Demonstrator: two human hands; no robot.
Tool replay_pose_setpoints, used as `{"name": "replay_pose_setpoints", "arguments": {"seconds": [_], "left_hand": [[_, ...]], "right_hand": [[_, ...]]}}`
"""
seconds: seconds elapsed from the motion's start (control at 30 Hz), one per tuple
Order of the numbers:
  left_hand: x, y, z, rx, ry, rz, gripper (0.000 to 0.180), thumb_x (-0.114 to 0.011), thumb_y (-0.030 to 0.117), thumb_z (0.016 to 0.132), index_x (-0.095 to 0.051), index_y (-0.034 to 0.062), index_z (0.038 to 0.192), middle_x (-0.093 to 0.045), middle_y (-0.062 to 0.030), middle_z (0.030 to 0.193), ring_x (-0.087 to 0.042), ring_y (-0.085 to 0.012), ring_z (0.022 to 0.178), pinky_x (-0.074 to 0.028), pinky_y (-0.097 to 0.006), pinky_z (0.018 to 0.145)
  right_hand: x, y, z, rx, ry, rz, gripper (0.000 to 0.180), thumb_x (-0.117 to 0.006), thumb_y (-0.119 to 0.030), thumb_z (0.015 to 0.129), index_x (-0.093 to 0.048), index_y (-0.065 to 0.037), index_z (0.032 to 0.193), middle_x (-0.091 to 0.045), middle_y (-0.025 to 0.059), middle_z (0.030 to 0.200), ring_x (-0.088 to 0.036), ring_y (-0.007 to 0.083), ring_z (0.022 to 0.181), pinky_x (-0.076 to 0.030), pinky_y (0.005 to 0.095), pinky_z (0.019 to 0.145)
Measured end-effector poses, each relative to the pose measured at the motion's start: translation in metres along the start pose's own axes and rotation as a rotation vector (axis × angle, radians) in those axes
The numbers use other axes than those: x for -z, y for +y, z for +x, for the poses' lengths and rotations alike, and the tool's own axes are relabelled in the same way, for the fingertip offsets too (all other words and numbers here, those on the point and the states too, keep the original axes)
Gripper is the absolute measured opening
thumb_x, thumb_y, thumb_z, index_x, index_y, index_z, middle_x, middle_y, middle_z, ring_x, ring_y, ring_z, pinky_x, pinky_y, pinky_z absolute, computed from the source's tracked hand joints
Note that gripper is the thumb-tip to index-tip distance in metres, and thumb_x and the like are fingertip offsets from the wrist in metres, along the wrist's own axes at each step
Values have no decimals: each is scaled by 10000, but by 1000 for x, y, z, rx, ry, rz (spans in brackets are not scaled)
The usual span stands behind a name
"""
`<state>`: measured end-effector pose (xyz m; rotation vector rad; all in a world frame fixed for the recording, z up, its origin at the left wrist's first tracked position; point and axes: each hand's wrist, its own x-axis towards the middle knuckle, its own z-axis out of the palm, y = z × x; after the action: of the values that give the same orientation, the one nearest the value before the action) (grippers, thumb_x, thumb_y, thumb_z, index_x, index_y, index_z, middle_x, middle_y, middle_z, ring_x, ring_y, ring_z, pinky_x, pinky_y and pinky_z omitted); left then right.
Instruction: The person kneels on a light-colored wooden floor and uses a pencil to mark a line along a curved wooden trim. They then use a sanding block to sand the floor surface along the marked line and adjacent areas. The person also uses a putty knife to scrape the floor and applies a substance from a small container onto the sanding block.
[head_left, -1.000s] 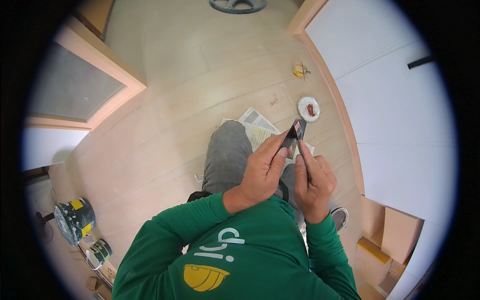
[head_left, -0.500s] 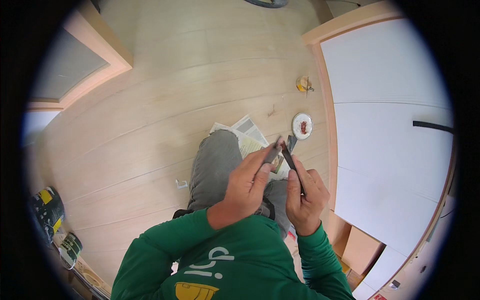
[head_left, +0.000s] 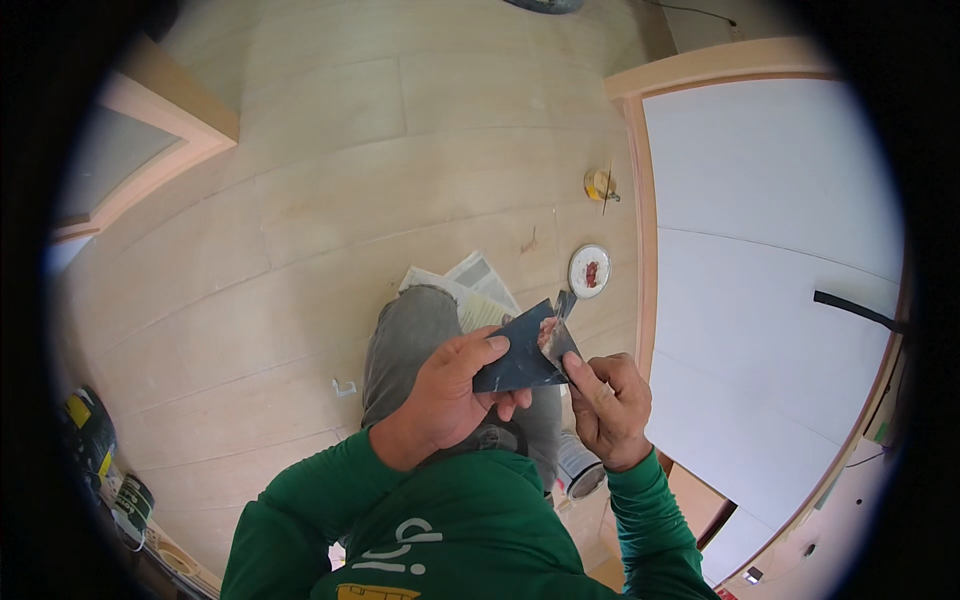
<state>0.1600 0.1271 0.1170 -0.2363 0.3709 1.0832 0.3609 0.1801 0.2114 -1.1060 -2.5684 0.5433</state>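
Observation:
My left hand (head_left: 447,385) grips a dark, flat filler spreader (head_left: 520,350), thumb on its face and fingers underneath. At its right edge, my right hand (head_left: 612,405) is closed on a second thin spreader (head_left: 561,340), seen at a steep angle. Smears of pinkish-red paste (head_left: 547,334) lie where the two blades meet. Beyond them, a round white lid (head_left: 589,271) with a blob of reddish paste rests on the floor. Newspaper sheets (head_left: 470,285) stick out from beside my left knee, partly hidden by my leg and hands.
A small yellowish tin (head_left: 600,185) with a stick across it stands near the wooden frame (head_left: 646,230) of white panels on the right. A can (head_left: 580,466) sits by my right wrist. Dark bags (head_left: 92,430) lie at far left; a small white piece (head_left: 343,386) lies on the floor.
The left spreader has turned from nearly edge-on to showing its broad face. The right spreader has shifted down against its right edge. Both hands have moved slightly, and the view has shifted.

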Motion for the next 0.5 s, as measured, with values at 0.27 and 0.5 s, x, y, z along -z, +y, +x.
{"name": "replay_pose_setpoints", "arguments": {"seconds": [0.27, 0.5], "left_hand": [[-5, 0, -5, -99, 50, 103, 300, -527, 223, 1101, -647, -43, 1172, -717, -129, 898, -705, -199, 697, -553, -290, 533], [-6, -34, -12, -154, 2, 146, 311, -519, 221, 1107, -630, -51, 1208, -722, -132, 916, -713, -199, 704, -564, -283, 533]], "right_hand": [[3, 11, 1, -3, -18, -39, 621, -801, 52, 722, -752, -148, 1307, -594, 64, 863, -588, 238, 715, -500, 353, 598], [13, 21, -39, -9, -21, -118, 579, -782, 32, 748, -754, -149, 1298, -606, 64, 870, -597, 236, 725, -510, 355, 607]]}}
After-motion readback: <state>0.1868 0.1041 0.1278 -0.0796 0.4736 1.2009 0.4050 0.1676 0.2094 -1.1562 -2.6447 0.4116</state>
